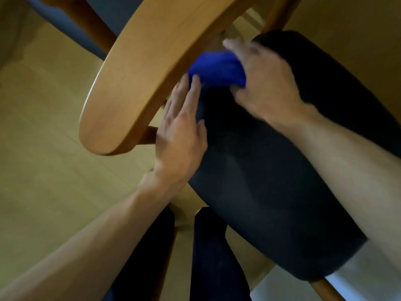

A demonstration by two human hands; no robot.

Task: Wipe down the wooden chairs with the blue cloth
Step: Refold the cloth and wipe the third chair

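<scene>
**Q:** Fig. legend, pls: where's the blue cloth (217, 69), and which hand has it?

**A:** Cloth is bunched just under the inner edge of the curved wooden backrest (149, 68), above the rear of the dark seat cushion (271, 170). Your right hand (267, 83) has it: fingers and thumb curled round the wad, pressing it toward the wood. Frame is motion-blurred, so exact contact w/ the rail can't be read.

**Q:** And the left?

**A:** Left hand (182, 131) lies flat, fingers straight, holding nothing; fingertips almost reach the cloth's lower-left edge, palm along the seat's side by the backrest's underside.

**Q:** Which relation governs the next stroke?

**A:** Backrest's long axis runs as an arc from lower left to upper right. Cloth sits abt mid-arc, on your side of the rail. Probably you'd sweep along that arc w/ the right hand, nearer to the cloth; left looks placed to steady the chair.
</scene>
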